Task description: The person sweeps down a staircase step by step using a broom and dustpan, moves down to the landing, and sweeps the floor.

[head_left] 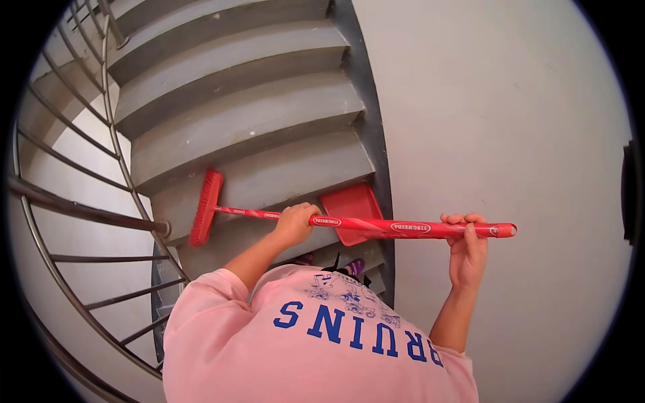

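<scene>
A red broom (207,208) with a patterned red handle lies across the view, its bristle head to the left on a grey step. My left hand (294,225) is closed around the middle of that handle. Near the handle's capped top end, my right hand (466,247) grips it with thumb and bent fingers. Below the handle, between my hands, a red dustpan (361,201) rests on a step beside the wall. The broom handle crosses over part of the dustpan, and I cannot tell where the dustpan's own handle runs.
Grey curved stairs (235,111) rise ahead. A metal railing (87,205) bends along the left side, and a pale wall (510,121) stands on the right. Purple footwear (354,267) shows on the steps below me.
</scene>
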The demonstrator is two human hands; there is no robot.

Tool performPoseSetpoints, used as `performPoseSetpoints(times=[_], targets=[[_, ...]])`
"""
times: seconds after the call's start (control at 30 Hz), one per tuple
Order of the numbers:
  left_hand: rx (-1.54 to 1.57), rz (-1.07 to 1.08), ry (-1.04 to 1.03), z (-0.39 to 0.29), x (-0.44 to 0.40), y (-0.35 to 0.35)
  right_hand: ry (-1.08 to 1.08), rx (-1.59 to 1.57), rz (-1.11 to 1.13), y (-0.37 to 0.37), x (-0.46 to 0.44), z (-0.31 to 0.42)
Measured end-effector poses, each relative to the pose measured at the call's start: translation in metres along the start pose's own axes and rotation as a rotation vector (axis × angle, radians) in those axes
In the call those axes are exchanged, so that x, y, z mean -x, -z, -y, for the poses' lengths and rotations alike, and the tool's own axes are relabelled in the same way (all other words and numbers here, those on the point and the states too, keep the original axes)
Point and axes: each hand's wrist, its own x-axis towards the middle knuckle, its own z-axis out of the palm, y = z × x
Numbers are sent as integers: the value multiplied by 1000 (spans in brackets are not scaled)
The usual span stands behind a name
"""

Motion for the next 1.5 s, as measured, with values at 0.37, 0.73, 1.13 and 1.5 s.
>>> performPoseSetpoints(times=[0.37, 0.73, 1.13, 1.5], targets=[[149, 198, -251, -88, -42, -40, 278, 231, -185, 49, 55, 71], [337, 445, -511, -174, -65, -88, 469, 501, -521, 63, 122, 139], [239, 542, -602, -196, -95, -57, 610, 385, -572, 80, 143, 131], [81, 341, -508, -113, -121, -106, 272, 246, -565, 72, 131, 43]])
